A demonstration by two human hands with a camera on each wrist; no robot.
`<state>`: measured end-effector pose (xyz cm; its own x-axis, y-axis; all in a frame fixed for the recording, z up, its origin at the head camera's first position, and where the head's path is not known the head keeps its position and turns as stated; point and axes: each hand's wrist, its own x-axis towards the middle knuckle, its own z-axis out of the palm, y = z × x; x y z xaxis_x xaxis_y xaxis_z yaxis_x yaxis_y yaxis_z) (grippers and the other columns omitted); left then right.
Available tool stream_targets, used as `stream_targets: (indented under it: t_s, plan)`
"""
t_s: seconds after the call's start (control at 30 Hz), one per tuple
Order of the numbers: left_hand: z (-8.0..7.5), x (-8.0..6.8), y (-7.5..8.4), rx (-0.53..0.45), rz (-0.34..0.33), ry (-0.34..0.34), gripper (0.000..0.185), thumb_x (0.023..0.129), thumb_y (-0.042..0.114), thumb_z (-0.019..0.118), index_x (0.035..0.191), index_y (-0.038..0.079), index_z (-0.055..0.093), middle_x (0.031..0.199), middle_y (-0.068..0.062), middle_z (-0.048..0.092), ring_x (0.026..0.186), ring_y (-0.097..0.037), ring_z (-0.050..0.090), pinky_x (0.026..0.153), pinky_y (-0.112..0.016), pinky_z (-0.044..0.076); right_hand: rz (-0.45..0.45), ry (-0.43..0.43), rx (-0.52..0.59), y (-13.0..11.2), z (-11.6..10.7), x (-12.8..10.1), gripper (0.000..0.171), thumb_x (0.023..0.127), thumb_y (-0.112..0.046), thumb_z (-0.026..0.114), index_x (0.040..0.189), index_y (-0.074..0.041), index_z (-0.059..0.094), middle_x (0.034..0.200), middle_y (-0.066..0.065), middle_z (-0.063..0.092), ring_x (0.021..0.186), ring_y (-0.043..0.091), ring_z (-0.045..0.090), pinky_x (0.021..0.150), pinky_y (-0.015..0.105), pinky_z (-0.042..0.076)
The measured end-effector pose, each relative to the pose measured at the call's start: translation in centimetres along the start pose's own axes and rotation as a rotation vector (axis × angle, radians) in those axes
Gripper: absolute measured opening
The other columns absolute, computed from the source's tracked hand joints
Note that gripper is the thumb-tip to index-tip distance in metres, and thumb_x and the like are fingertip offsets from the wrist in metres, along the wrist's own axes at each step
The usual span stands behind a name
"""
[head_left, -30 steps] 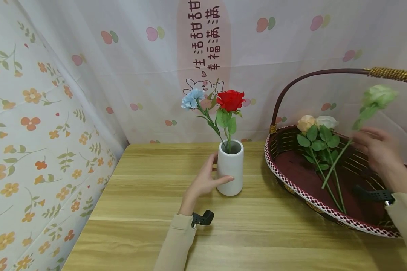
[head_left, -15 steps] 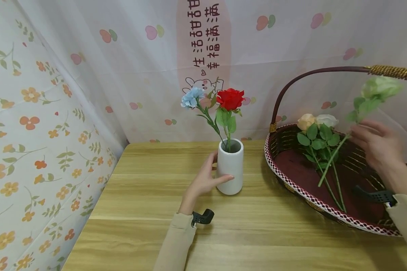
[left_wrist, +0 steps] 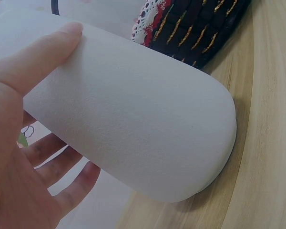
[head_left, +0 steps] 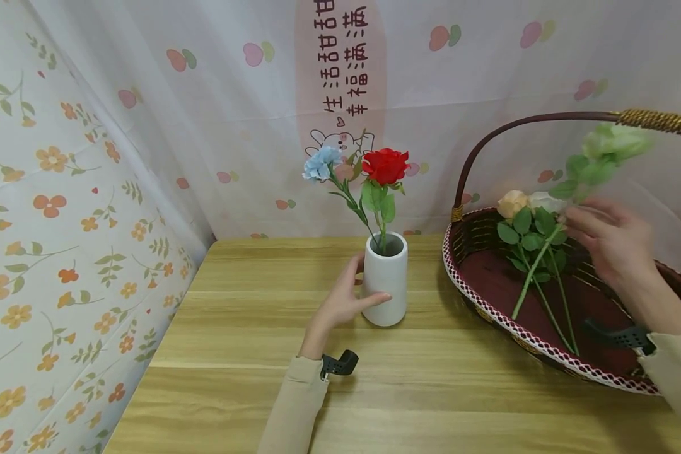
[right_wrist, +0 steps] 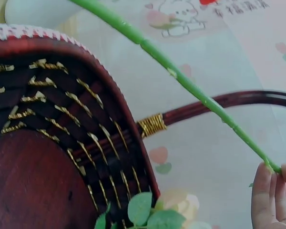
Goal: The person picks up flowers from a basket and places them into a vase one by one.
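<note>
Lifting clear of the dark woven basket with the lace-trimmed rim (head_left: pixel 490 302), the pale green artificial rose on its long green stem (head_left: pixel 610 144) now sits further left and higher than a second ago, its stem tip hanging over the basket's near edge. The right hand (head_left: pixel 607 239) pinches the stem between its fingers (right_wrist: pixel 264 193). The left hand (head_left: pixel 343 302) has not moved; its fingers curl round the white cylindrical vase (head_left: pixel 384 280), steadying it on the wooden surface (head_left: pixel 250 353) with the red rose (head_left: pixel 384 166) and blue flower (head_left: pixel 320 165) inside. Judging by this drift, the stem is heading toward the vase.
</note>
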<state>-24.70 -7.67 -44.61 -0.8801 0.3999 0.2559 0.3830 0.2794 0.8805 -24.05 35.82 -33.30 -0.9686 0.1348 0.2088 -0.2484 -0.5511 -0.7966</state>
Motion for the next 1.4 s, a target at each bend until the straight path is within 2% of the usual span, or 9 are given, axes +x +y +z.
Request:
stream_targets:
  t_s: [0.3,0.67,0.97,1.2,1.4]
  plan:
    - [0.1,0.0,-0.3,-0.008,0.013,-0.002,0.09,0.085,0.032,0.083,0.155,0.015,0.029,0.147,-0.005,0.044,0.134,-0.027,0.043,0.106,-0.045,0.044,-0.02,-0.045,-0.079,1.1,2.0,-1.1,0.024,0.094,0.018,0.055,0.106,0.004,0.07,0.093,0.011,0.071,0.081,0.022,0.073,0.073,0.029,0.06]
    - [0.1,0.0,-0.2,0.002,0.019,0.002,0.09,0.085,0.033,0.084,0.155,0.016,0.03,0.145,-0.004,0.045,0.133,-0.024,0.044,0.105,-0.045,0.044,-0.02,-0.129,-0.13,2.5,3.7,-2.3,0.024,0.096,0.016,0.054,0.109,0.003,0.068,0.094,0.01,0.071,0.083,0.021,0.073,0.075,0.028,0.06]
    - [0.1,0.0,-0.2,-0.009,0.019,-0.001,0.089,0.085,0.031,0.084,0.155,0.016,0.03,0.146,-0.003,0.045,0.133,-0.024,0.044,0.105,-0.043,0.044,0.03,-0.169,-0.22,4.1,5.0,-3.5,0.025,0.097,0.012,0.057,0.116,-0.002,0.066,0.095,0.006,0.07,0.085,0.018,0.073,0.079,0.027,0.059]
    - [0.1,0.0,-0.2,0.0,0.022,0.001,0.089,0.085,0.031,0.084,0.155,0.015,0.03,0.146,-0.004,0.045,0.133,-0.023,0.044,0.105,-0.044,0.044,0.016,-0.217,-0.286,4.7,6.4,-3.6,0.026,0.097,0.01,0.06,0.119,-0.002,0.064,0.098,0.004,0.072,0.087,0.016,0.072,0.078,0.025,0.058]
    - [0.0,0.0,0.0,-0.006,0.013,0.0,0.088,0.086,0.03,0.083,0.155,0.015,0.031,0.145,-0.004,0.046,0.132,-0.021,0.045,0.105,-0.043,0.044,0.012,-0.211,-0.303,4.9,7.9,-3.2,0.024,0.095,0.008,0.063,0.117,-0.002,0.067,0.096,0.004,0.072,0.086,0.015,0.072,0.078,0.025,0.058]
